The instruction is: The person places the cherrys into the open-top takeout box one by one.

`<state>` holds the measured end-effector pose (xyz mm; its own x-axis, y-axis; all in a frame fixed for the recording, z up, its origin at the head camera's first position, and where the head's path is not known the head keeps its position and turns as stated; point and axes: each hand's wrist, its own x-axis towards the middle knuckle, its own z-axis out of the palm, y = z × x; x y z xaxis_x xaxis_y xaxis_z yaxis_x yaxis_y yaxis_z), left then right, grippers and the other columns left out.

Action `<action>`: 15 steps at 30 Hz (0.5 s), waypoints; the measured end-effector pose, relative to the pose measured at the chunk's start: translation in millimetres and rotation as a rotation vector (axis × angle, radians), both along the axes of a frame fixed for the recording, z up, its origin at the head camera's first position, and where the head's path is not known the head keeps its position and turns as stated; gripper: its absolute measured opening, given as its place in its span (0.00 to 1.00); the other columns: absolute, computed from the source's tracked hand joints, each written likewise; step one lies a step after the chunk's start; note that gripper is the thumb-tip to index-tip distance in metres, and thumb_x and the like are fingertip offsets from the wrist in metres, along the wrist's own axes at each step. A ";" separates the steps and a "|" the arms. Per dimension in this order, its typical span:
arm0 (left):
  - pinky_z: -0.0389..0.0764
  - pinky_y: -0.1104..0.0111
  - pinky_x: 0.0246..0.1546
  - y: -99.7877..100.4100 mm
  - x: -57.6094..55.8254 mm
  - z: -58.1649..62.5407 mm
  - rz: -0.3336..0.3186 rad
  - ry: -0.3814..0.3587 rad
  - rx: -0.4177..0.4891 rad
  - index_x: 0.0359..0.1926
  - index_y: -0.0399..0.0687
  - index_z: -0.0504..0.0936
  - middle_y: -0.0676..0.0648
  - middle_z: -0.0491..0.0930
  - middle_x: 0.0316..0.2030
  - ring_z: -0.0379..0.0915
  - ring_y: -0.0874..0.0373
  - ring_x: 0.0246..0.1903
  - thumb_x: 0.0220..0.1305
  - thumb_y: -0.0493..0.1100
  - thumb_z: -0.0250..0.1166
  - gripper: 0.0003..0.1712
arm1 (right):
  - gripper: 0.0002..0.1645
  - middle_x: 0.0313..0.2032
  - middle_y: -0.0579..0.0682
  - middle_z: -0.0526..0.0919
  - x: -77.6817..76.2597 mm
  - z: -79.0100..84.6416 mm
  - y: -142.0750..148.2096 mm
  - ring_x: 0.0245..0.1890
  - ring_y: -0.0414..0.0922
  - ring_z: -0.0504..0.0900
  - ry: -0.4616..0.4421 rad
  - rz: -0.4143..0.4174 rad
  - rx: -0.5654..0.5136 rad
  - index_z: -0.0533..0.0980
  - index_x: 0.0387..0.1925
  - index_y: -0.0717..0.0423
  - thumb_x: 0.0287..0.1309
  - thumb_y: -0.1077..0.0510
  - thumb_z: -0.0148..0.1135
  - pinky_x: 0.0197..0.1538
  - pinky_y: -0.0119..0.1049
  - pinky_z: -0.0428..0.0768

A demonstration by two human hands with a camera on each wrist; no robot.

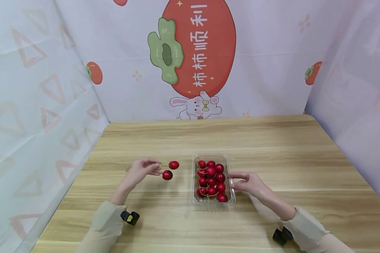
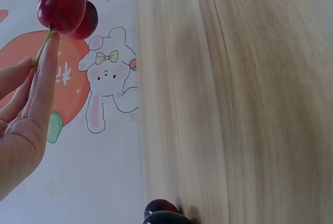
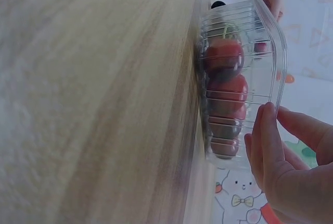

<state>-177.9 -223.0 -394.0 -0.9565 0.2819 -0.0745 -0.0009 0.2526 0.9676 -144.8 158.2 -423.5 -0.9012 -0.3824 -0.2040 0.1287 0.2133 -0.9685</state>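
Note:
My left hand [image 1: 144, 170] pinches two red cherries by their stems above the table, left of the box. One cherry [image 1: 173, 164] is a little farther away than the other cherry [image 1: 167, 175]. In the left wrist view, a green stem runs from the large cherry [image 2: 61, 6] to between thumb and finger, and the second cherry [image 2: 89, 22] is partly hidden behind it. A clear plastic box [image 1: 194, 202] holds several cherries [image 1: 211, 181] in rows, some with stems. My right hand [image 1: 251, 183] holds the box's right rim [image 3: 281, 67] with its fingertips.
The box stands on a wood-grain table [image 1: 272, 147]. Dark round fruit [image 2: 160, 207] lies at the bottom edge of the left wrist view, and a thin stem [image 1: 128, 169] shows left of my left hand. Printed cloth [image 1: 123, 42] hangs behind and on both sides.

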 end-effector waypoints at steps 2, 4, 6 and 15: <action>0.74 0.51 0.41 6.4 1.1 3.1 0.002 -0.008 0.003 0.46 0.19 0.68 0.27 0.75 0.37 0.79 0.54 0.30 0.62 0.35 0.53 0.19 | 0.30 0.54 0.67 0.68 0.2 -0.2 -0.2 0.40 0.47 0.80 0.000 0.001 0.006 0.65 0.53 0.73 0.50 0.61 0.61 0.46 0.34 0.76; 0.74 0.52 0.41 11.6 -0.1 3.1 0.003 -0.014 -0.003 0.46 0.21 0.68 0.29 0.76 0.36 0.79 0.53 0.30 0.62 0.36 0.54 0.19 | 0.31 0.54 0.67 0.68 0.0 -0.3 -0.4 0.40 0.46 0.80 0.000 -0.001 0.015 0.66 0.54 0.72 0.50 0.60 0.61 0.46 0.34 0.76; 0.75 0.54 0.40 16.8 -1.6 3.8 0.004 -0.013 -0.013 0.46 0.22 0.69 0.30 0.76 0.36 0.79 0.53 0.30 0.62 0.37 0.54 0.18 | 0.30 0.53 0.66 0.69 -0.4 -0.1 -0.5 0.40 0.46 0.80 0.003 -0.004 0.025 0.66 0.53 0.71 0.50 0.60 0.61 0.46 0.34 0.76; 0.78 0.65 0.37 36.5 -6.5 4.7 0.013 -0.011 -0.005 0.46 0.25 0.71 0.41 0.78 0.31 0.79 0.54 0.30 0.61 0.39 0.56 0.19 | 0.31 0.53 0.66 0.69 -1.0 0.5 0.3 0.40 0.44 0.80 0.009 -0.004 0.026 0.66 0.54 0.71 0.50 0.59 0.62 0.46 0.34 0.75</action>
<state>-184.4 -186.6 -389.3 -0.9593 0.2688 -0.0866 -0.0151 0.2575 0.9662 -145.8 158.5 -423.0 -0.9044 -0.3737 -0.2058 0.1209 0.2380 -0.9637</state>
